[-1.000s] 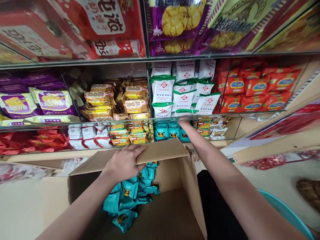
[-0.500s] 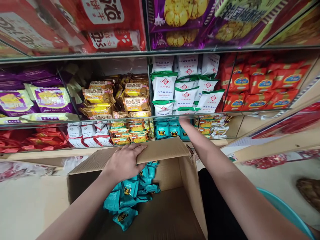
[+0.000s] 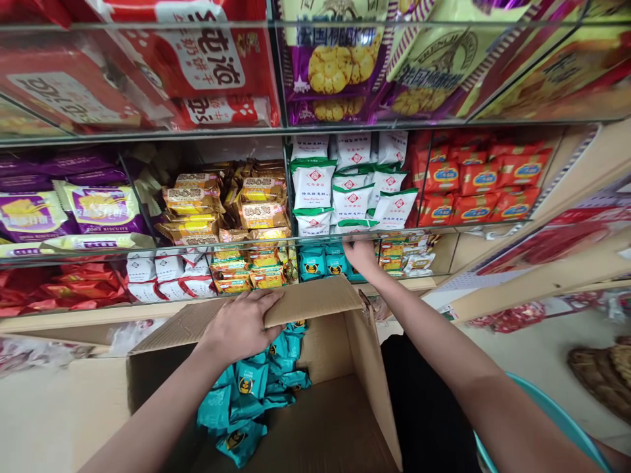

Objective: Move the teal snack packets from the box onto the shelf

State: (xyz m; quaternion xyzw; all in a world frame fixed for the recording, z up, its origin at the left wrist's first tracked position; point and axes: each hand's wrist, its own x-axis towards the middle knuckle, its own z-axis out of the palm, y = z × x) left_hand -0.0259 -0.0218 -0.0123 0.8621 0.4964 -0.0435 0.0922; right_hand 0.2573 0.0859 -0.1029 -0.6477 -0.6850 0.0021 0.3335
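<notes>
My left hand [image 3: 241,324] grips the upper edge of an open cardboard box [image 3: 320,305], thumb inside and fingers over the flap. Teal snack packets [image 3: 251,381] lie heaped in the box, partly behind my left forearm. My right hand [image 3: 362,256] reaches into the low shelf compartment just under the glass shelf. Beside it, more teal packets [image 3: 313,261] sit in a row. The fingers of my right hand are mostly hidden by the shelf edge and packets, so I cannot make out whether they hold anything.
White-and-green packets [image 3: 352,197] stand on the glass shelf [image 3: 197,248] right above my right hand. Brown-gold packets [image 3: 263,197] are to their left, red packets [image 3: 483,177] to their right. A teal basin [image 3: 542,401] is on the floor at lower right.
The view has tilted up and shifted slightly right. My right hand now shows more below the glass shelf, having drawn slightly back from the compartment. My left hand keeps its hold on the box.
</notes>
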